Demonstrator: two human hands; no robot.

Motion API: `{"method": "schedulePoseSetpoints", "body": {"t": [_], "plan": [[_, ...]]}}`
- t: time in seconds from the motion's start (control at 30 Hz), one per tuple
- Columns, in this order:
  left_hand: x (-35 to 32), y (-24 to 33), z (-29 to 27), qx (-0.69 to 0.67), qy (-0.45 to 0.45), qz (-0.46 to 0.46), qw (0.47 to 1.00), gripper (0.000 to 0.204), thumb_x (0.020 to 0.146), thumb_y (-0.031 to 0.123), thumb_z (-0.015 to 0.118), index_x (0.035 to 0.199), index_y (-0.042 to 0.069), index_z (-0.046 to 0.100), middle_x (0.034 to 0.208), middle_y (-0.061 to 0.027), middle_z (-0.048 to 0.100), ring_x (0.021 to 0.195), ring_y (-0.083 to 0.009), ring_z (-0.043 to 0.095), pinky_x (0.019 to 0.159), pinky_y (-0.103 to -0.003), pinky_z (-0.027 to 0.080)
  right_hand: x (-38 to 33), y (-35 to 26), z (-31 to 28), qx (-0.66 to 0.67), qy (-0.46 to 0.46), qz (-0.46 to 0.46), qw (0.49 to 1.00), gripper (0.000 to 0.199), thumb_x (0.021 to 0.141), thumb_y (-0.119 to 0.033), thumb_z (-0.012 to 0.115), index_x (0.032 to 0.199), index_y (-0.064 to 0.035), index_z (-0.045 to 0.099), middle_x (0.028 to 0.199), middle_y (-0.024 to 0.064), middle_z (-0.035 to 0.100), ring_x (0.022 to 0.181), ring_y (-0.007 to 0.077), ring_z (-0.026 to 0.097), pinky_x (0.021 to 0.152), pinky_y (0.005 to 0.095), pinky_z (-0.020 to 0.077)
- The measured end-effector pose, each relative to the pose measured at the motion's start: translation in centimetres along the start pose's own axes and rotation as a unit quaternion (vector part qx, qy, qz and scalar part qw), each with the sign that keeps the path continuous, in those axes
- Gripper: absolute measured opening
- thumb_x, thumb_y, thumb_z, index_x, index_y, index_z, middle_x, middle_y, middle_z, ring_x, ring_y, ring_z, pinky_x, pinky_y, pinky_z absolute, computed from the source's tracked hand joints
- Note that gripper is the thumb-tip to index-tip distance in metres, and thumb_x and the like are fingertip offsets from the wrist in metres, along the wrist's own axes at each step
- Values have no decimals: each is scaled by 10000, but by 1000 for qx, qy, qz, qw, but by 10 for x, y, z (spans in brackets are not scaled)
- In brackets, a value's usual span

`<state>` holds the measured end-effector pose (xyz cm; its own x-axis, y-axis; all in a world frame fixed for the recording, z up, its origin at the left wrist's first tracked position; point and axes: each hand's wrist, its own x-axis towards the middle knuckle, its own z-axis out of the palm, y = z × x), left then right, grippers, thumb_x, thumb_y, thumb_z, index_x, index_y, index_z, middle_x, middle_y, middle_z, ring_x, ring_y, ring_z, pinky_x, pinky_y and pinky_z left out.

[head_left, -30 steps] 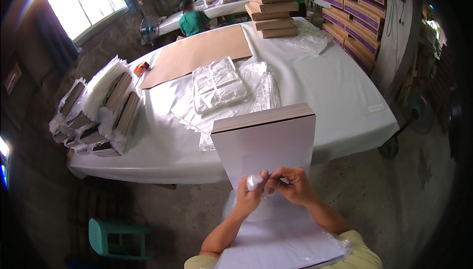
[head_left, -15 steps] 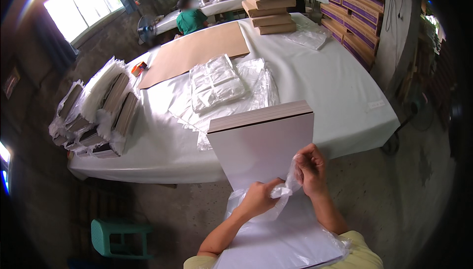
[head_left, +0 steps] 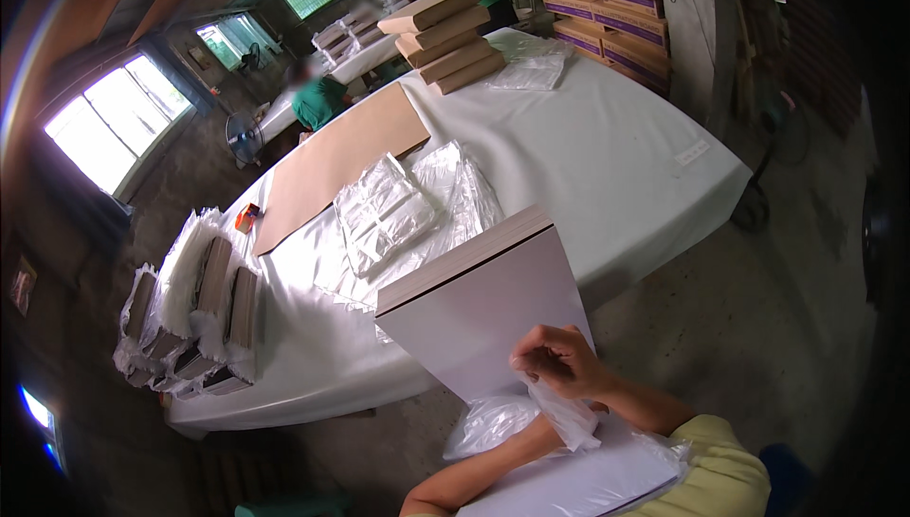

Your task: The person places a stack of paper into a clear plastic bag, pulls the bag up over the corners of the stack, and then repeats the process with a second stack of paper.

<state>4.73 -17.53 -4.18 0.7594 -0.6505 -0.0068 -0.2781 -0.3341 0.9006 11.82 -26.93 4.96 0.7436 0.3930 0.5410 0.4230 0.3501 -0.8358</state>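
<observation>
Moved inward, right hand [head_left: 559,362], nearly closed, pinches plastic film [head_left: 574,422], left hand hidden, hold indeterminable; apparent bagging needs film spread.

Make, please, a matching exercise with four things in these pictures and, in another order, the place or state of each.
1. White-faced rectangular board stack
2. Brown paper-wrapped packages
3. Small orange object
4. The person's right hand

A. Pinching thin clear plastic
B. Just left of the flat brown paper sheet
C. Top end bare, plastic lower down
D. Stacked near the white-covered table's far end

Pairs: 1-C; 2-D; 3-B; 4-A
</observation>
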Motion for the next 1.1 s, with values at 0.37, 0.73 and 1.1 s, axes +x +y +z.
{"method": "schedulePoseSetpoints", "body": {"t": [0.37,0.73,1.1], "plan": [[-8,-32,5,39,-41,41,998,222,784,91,544,1000,40,532,821,-79,534,719,-183,495,629,-313,420,-2,-6,-3,-8,-39,-12,999,82,823,-100,571,842,-33,529,637,49,596,535,80,543,487,207,402],[-7,-5,-9,114,23,59,991,238,740,89,568,974,47,551,836,-103,543,745,-223,524,646,-334,425,1,-4,0,-18,-32,-26,999,93,823,-116,575,845,-32,539,642,51,600,537,75,544,482,210,403],[-37,64,-93,-235,500,131,823,473,670,109,704,1092,2,522,920,-133,617,675,-207,620,589,-285,485,-1,-4,0,-96,-18,-24,995,57,772,-84,621,802,-60,580,610,50,590,461,136,527,437,229,385]]}}
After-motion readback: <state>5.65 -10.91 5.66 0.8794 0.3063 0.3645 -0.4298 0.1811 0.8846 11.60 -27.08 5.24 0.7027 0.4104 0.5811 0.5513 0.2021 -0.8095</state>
